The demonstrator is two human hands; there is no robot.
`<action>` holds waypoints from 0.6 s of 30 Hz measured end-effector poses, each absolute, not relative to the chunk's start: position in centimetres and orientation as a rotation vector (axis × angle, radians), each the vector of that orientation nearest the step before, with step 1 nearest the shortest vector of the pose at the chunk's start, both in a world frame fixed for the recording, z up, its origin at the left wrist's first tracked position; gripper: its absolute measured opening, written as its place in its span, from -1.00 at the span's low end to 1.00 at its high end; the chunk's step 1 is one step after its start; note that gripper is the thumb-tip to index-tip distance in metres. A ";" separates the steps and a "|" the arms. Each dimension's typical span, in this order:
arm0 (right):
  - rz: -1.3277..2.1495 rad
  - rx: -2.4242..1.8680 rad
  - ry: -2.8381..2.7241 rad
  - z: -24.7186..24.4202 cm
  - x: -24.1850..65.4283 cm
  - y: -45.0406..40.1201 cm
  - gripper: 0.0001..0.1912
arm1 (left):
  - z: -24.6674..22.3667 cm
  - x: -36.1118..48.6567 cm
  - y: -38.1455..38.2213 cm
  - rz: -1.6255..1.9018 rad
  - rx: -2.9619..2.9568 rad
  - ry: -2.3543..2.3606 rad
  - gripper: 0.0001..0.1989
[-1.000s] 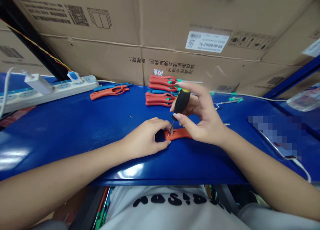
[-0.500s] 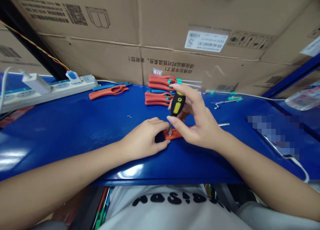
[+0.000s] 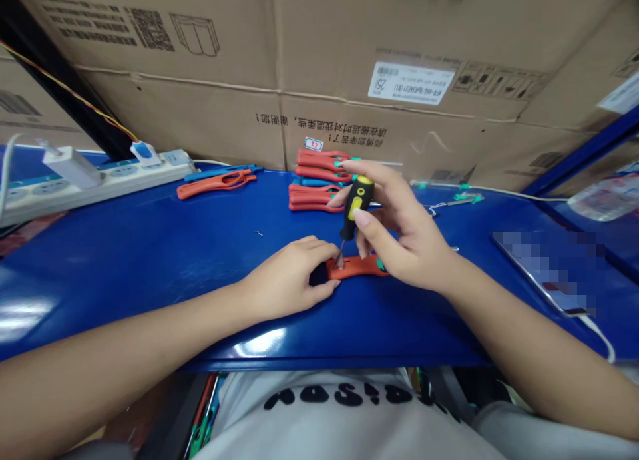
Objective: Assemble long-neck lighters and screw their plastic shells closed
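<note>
Basically, your right hand (image 3: 407, 237) is pinching a black-and-yellow screwdriver (image 3: 357, 207), its tip down in the orange grip (image 3: 362, 267) on the table (image 3: 150, 260), while your left hand (image 3: 287, 279) curls around the grip's end.
</note>
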State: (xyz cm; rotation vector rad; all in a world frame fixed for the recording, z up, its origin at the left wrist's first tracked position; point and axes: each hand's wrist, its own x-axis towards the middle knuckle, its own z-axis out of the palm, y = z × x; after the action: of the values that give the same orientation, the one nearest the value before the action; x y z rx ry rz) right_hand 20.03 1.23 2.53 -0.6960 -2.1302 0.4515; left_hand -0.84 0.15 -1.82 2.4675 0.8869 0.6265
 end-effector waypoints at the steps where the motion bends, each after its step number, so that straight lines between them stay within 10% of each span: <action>1: 0.457 -0.699 -2.133 2.7 20.1 1.4 -0.51 | -1.8 -0.8 0.1 0.627 2.465 0.890 -0.85; 18: -0.181 -0.747 -2.159 4.4 20.5 1.3 -0.65 | -1.8 -0.7 0.2 0.618 2.424 0.862 -0.85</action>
State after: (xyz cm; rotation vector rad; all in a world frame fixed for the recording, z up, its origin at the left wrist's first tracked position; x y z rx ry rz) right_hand 20.52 1.25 4.37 -0.7473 -2.1590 -0.1806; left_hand -0.75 0.21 -1.80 2.4242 0.8615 0.6181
